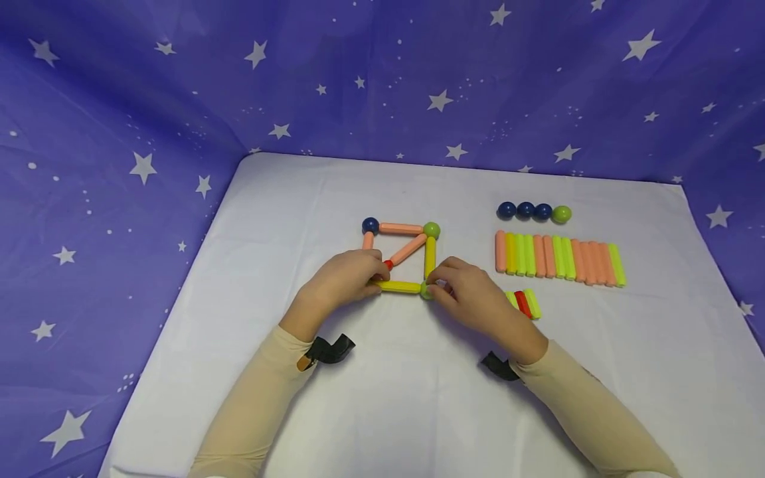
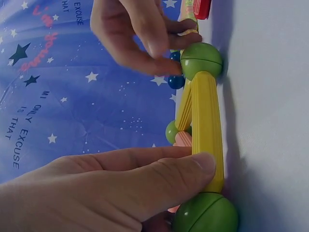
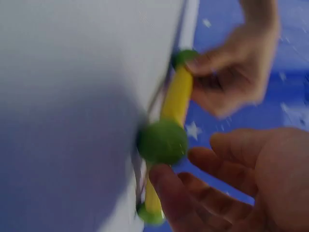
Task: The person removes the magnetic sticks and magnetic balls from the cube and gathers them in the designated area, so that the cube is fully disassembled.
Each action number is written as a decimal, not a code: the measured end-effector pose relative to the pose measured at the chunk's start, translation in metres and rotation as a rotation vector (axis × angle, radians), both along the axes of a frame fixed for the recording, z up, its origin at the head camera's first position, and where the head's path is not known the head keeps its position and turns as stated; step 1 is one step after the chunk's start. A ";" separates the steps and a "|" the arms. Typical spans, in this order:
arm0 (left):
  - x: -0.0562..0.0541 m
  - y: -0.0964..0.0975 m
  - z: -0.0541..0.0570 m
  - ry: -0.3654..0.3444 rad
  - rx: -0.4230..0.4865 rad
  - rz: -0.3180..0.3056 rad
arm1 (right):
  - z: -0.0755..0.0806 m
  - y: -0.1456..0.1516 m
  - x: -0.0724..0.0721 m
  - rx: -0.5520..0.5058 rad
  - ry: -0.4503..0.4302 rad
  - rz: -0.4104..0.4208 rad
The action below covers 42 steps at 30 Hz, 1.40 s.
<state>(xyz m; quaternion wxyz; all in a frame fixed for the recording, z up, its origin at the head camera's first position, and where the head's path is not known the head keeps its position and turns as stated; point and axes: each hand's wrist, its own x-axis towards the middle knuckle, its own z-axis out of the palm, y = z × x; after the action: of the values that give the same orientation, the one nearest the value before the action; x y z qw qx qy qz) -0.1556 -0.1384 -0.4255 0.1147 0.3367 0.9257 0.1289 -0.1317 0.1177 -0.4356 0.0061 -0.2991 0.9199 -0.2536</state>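
Squaring near corner: step in hand, we judge, is seating yellow rod (image 1: pixel 399 287) on near-R green ball (image 2: pixel 202 62); both form the near edge of the rod-and-ball frame (image 1: pixel 408 249), mid-table on white cloth (image 1: pixel 382 405).
L hand (image 1: pixel 346 279): thumb + fingers pinch that rod nr its L end.
R hand (image 1: pixel 472 295): fingertips at near-R ball; pinch or mere touch, we can't tell.
Hands: apart, one nr each rod end.
Good seating: we'd hold the rod low, in line w/ the ball's centre, L end steady, + nudge lightly so the R-side yellow rod (image 1: pixel 430 259) doesn't swing off.
Head view: gives us full layout, incl. spare rods (image 1: pixel 559 257) + spare balls (image 1: pixel 540 212) to R; L hand covers near-L corner.
L-wrist view: shows us what's hidden there, a second green ball (image 2: pixel 206 215) at the rod's end.
R-wrist view: same edge, but blurred.
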 end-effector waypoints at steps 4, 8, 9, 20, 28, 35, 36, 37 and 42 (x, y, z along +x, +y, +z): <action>0.000 0.002 -0.001 0.011 -0.012 0.002 | -0.008 -0.021 0.002 0.094 0.091 -0.079; -0.001 0.003 -0.001 0.036 -0.021 -0.002 | -0.010 -0.028 0.002 0.142 0.131 -0.159; -0.002 0.003 0.000 0.040 -0.026 -0.001 | -0.010 -0.029 0.002 0.144 0.135 -0.169; 0.000 0.002 0.000 0.022 -0.037 0.004 | -0.014 -0.029 0.005 0.175 0.000 -0.167; 0.000 0.004 0.001 0.006 -0.043 0.020 | -0.012 -0.002 0.022 0.148 -0.206 -0.088; -0.001 0.003 0.001 -0.007 -0.031 0.021 | -0.009 0.034 0.036 -0.057 -0.257 -0.117; -0.001 0.003 0.001 -0.010 -0.027 0.020 | -0.008 0.040 0.037 -0.083 -0.247 -0.128; -0.001 0.002 0.001 -0.012 -0.025 0.019 | -0.007 0.047 0.037 -0.104 -0.236 -0.141; 0.002 -0.002 0.003 -0.051 -0.019 0.029 | 0.001 0.085 0.025 -0.173 -0.206 -0.237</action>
<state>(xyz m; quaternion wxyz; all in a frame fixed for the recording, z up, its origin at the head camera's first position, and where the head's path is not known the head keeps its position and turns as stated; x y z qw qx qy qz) -0.1535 -0.1400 -0.4227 0.1394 0.3187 0.9285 0.1302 -0.1065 0.2023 -0.4343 0.0447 -0.1604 0.9179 -0.3600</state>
